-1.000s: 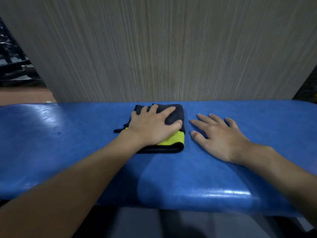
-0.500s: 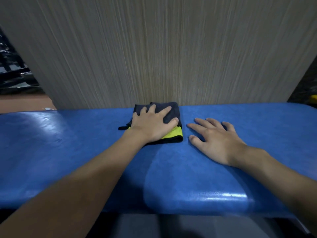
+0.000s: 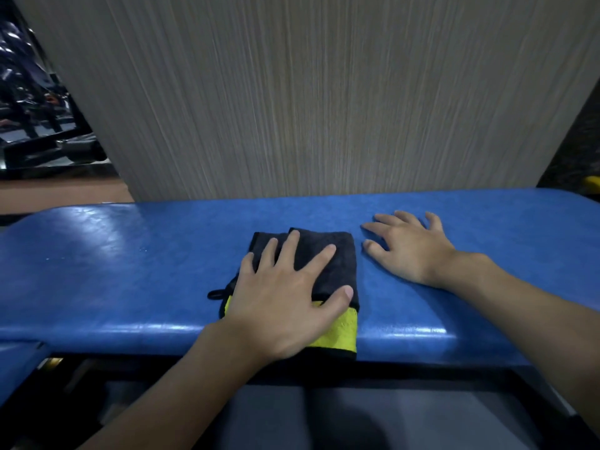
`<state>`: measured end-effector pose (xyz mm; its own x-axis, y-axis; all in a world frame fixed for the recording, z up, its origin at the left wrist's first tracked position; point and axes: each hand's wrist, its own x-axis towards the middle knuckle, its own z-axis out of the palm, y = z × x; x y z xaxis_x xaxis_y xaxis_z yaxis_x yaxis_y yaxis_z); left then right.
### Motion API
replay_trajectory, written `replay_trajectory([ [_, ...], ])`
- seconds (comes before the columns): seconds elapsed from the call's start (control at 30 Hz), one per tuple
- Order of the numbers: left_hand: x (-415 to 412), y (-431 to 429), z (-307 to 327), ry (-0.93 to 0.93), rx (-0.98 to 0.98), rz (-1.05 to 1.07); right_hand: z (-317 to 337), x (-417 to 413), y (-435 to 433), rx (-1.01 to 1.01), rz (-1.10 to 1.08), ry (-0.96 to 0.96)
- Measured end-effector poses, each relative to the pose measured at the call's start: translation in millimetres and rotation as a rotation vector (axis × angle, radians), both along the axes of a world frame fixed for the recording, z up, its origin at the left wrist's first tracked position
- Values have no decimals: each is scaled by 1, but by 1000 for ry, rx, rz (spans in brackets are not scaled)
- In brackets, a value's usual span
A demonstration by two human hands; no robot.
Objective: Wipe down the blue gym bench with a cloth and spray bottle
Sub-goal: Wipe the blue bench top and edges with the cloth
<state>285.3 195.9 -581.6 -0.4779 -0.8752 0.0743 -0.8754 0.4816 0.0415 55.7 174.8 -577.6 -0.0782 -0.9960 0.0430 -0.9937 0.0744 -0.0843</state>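
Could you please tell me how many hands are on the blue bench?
2. The left hand presses flat on the folded black-and-yellow cloth near the front edge of the bench; the right hand lies flat on bare padding just right of the cloth. Nothing seems hidden.

We can't see approx. half the cloth (image 3: 345,271), it's under the left hand (image 3: 285,306). Bench (image 3: 130,271) cut off L & R. Gym gear (image 3: 39,125) top-left too dark/blurry to ID; yellow obj. (image 3: 592,183) clipped at R edge.
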Motion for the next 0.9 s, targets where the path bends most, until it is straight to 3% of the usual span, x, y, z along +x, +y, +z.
replay_trajectory([
  [0.27, -12, -53, -3, 42, -1, 21, -2, 16, -14, 7, 52, -106],
  [0.63, -50, -189, 0, 97, 26, 71, -11, 15, -19, 48, 60, -51],
  [0.9, -40, -173, -5, 52, 1, 32, -11, 14, -19, 48, 56, -82],
])
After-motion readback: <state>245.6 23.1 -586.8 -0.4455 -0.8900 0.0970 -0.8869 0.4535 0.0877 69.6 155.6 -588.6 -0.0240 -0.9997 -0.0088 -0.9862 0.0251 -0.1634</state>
